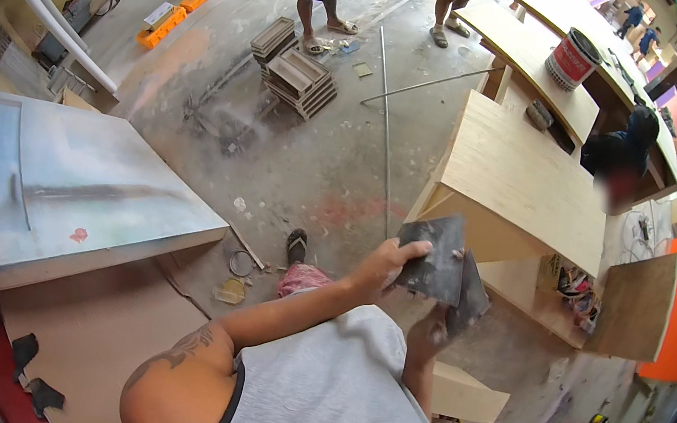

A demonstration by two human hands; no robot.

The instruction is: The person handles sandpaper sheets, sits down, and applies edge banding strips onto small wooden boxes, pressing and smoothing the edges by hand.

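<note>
My left hand point(387, 268) grips a dark grey, dusty sheet of sandpaper point(437, 264) by its left edge, thumb on top. My right hand point(428, 335) is closed on a second dark sandpaper piece point(472, 298), which is folded or bent. The two pieces overlap in front of my chest, and the left one partly covers the right one. Most of my right fingers are hidden behind the sandpaper. Just beyond the sheets stands a pale plywood cabinet point(524, 181).
A blue-white painted panel point(110, 171) lies at the left. Stacked brown frames point(301, 76) and a metal rod point(385, 123) are on the floor. A red-labelled bucket point(574, 58) stands on a far bench. A person crouches at right point(624, 148); others stand farther off.
</note>
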